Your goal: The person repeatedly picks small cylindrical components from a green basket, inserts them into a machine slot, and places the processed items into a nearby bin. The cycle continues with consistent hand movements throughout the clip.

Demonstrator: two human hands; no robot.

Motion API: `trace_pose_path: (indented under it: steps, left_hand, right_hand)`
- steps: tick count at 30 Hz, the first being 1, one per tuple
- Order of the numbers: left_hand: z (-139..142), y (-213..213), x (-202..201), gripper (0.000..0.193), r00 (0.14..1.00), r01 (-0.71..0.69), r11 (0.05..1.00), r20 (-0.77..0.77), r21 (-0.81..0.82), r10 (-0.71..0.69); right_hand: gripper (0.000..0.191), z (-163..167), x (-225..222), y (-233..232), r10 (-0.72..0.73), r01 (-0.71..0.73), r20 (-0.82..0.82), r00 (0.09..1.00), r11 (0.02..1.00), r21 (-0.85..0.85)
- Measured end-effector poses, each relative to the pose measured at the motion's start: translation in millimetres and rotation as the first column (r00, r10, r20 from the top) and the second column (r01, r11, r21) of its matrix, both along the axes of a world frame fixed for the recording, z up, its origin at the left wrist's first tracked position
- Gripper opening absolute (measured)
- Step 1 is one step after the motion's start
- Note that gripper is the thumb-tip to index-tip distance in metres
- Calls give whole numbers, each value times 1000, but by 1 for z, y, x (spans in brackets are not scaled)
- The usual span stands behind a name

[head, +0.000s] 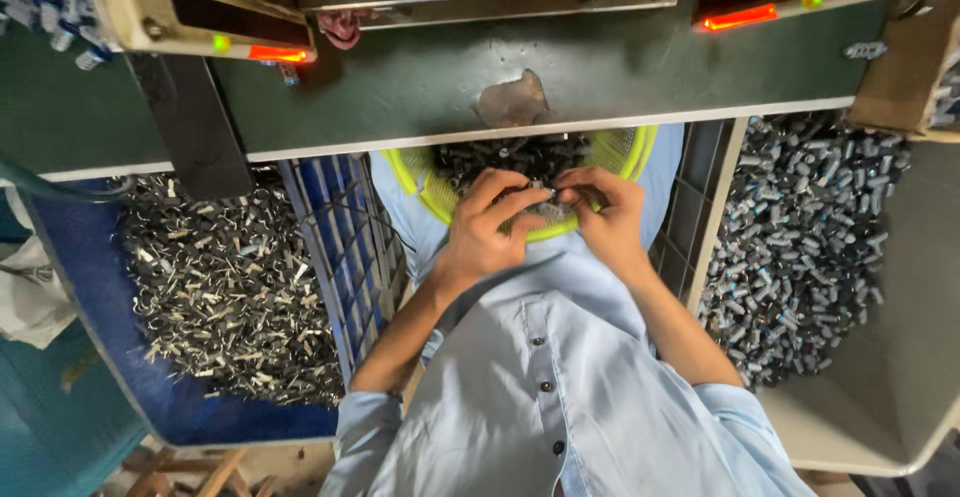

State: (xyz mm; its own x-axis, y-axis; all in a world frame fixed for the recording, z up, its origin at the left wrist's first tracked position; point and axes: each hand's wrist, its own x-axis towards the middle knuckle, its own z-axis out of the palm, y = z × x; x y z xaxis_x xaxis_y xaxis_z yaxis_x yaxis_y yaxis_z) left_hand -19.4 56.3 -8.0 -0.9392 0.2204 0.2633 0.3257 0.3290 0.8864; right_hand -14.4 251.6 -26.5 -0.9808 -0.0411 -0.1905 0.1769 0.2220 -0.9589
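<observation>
Both hands meeting over a round yellow-green plastic basket (437, 193) of dark metal parts: left hand (487, 227) and right hand (605, 219) pinched narrow on a small grey metal piece (545, 195), probably shared. Blue plastic crate (340, 247) of silvery clips left, pale bin (890, 377) of dark cylinders right. Far half of basket hidden under the green metal bench (420, 87).

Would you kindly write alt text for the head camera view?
Left hand and right hand meet over a yellow-green basket of small dark metal parts, pinching one together. Bins of metal pieces flank the lap.

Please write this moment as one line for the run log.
left hand and right hand: pinching small metal part | over yellow-green basket | blue crate at left
</observation>
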Motion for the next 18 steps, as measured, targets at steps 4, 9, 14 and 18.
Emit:
trace_pose_path:
  steps: [4,9,14,18]
  left_hand:
    - [15,-10,-4,38,994,-51,974,101,220,29]
    - [2,-14,0,27,996,-4,991,-92,132,16]
    - [-3,-28,2,30,851,-183,969,-520,-164,73]
    - [9,-41,4,33,784,-244,885,-618,-397,-61]
  right_hand:
    - [29,-9,9,-10,-10,-9,-303,953,998,-61]
    - [31,-8,18,-21,-91,75,-10,996,878,-473]
    - [33,-26,18,-34,-65,82,57,996,904,-419]
    - [34,-39,-2,-44,-128,146,74,989,768,-623]
